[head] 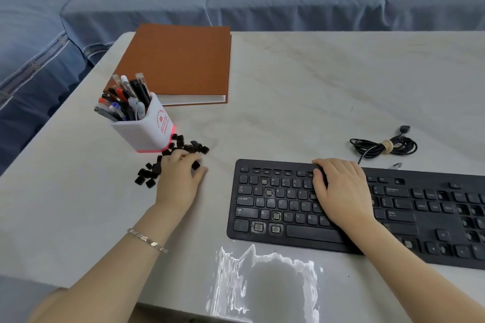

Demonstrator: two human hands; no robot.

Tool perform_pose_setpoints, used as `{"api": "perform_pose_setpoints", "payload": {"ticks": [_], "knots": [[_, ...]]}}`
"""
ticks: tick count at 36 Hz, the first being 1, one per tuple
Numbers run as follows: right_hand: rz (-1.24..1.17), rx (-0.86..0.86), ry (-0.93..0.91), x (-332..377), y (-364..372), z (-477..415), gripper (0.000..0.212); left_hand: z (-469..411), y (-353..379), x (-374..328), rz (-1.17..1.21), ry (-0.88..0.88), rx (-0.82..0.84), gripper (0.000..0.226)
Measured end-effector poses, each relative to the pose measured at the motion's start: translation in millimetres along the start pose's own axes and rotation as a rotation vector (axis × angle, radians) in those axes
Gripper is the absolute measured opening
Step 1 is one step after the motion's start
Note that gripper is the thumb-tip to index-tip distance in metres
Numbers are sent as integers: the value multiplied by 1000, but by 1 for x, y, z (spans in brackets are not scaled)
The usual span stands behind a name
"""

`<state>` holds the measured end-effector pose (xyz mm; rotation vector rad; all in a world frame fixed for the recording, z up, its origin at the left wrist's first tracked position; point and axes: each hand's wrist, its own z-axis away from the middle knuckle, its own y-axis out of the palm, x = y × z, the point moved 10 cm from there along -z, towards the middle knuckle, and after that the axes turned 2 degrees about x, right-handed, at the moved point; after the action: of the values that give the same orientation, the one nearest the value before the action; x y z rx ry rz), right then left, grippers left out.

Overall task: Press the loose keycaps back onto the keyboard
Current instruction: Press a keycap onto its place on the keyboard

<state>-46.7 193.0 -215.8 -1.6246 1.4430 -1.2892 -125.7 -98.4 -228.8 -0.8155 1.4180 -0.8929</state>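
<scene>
A black keyboard [294, 233] lies on the grey table, with several bare key sockets showing among its keys. Several loose black keycaps [183, 147] are scattered left of it, beside a pen holder. My left hand [181, 178] lies on this pile and pinches one keycap [195, 165] between thumb and fingers. My right hand [341, 191] rests palm down on the middle of the keyboard, its fingers curved over the upper rows and the top edge, hiding the keys beneath.
A white pen holder [149, 128] full of pens stands just behind the keycaps. An orange book [178, 63] lies behind it. The keyboard's coiled black cable [385, 145] lies at the right. A blue sofa runs behind the table.
</scene>
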Motion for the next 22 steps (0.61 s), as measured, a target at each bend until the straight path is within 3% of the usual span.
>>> {"api": "perform_pose_setpoints", "payload": {"ticks": [6,10,15,22], "knots": [[4,13,-3,1,2,-1,41,3,7,-12,31,95,24,6],[6,4,-7,1,0,-1,41,12,14,-20,106,143,96,18],[-2,5,-6,0,2,-1,40,13,5,-12,215,58,8,36],[-5,-1,-6,0,1,-1,39,8,9,-11,8,83,45,25]]}}
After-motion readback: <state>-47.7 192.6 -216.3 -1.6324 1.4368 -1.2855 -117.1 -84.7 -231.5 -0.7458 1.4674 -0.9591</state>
